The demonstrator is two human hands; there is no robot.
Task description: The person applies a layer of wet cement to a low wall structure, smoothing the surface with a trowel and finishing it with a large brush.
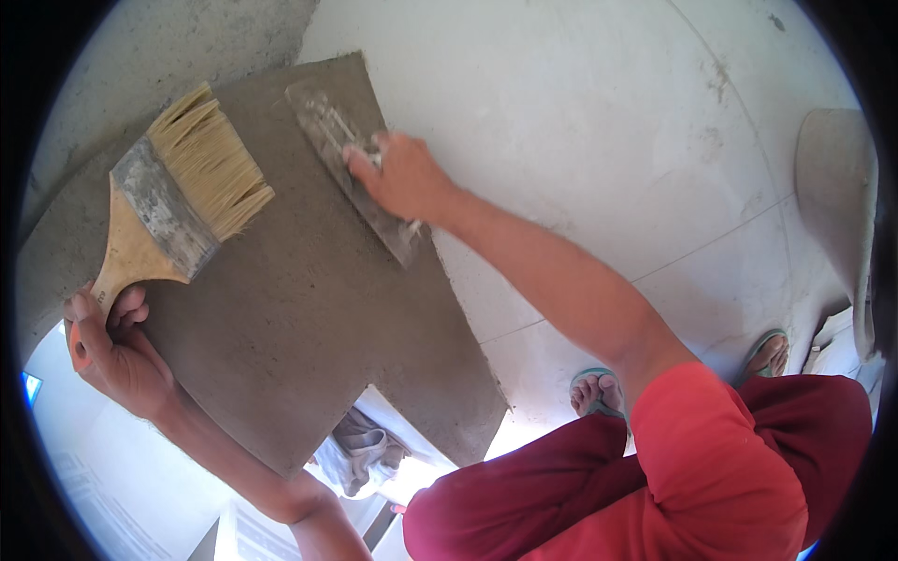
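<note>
A wide paintbrush (164, 222) with pale bristles, a worn metal band and a wooden handle is held up at the left, my left hand (119, 352) closed round its handle. My right hand (398, 173) grips a rectangular steel trowel (329, 136) by its handle, with the blade on or just over a grey plastered surface (299, 309) near that surface's right edge. The bristles hang over the plaster; whether they touch it I cannot tell.
A rough grey wall (168, 51) runs across the top left, beside a white tiled surface (599, 131). A narrow notch in the plastered piece shows crumpled cloth (365, 444) beyond it. My sandalled feet (596, 393) are at lower right, near a curved pale object (828, 206).
</note>
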